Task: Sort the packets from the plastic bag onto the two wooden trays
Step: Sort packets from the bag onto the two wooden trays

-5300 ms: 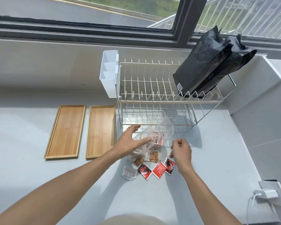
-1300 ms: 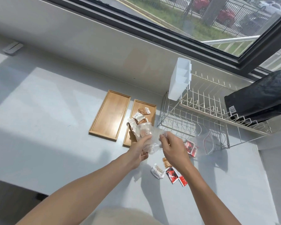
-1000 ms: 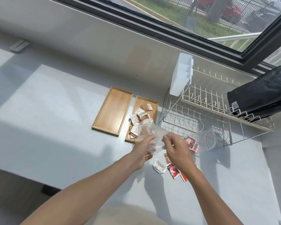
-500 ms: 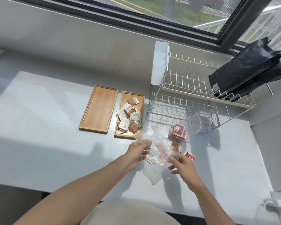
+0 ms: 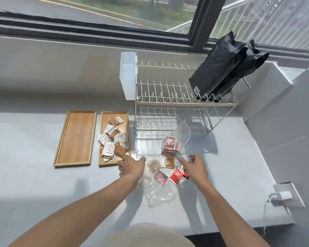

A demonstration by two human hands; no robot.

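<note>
Two wooden trays are seen at the middle left of the frame, side by side on the grey counter (image 5: 34,175). The left tray (image 5: 76,139) is bare. The right tray (image 5: 125,116) is filled with a heap of white and brown packets (image 5: 112,141).

Just right of the middle, a clear plastic bag (image 5: 159,194) lies flat and crumpled on the counter. Red packets (image 5: 175,175) and one brown packet (image 5: 169,162) lie on it and beside it. Another clear bag (image 5: 183,133) with red packets inside is seen just above, near the wire dish rack (image 5: 168,97).

The left hand (image 5: 132,168) is held over the bag's left edge, fingers spread loosely, nothing gripped. The right hand (image 5: 194,168) is held by the red packets, pointing finger out; whether anything is pinched cannot be told.
</note>
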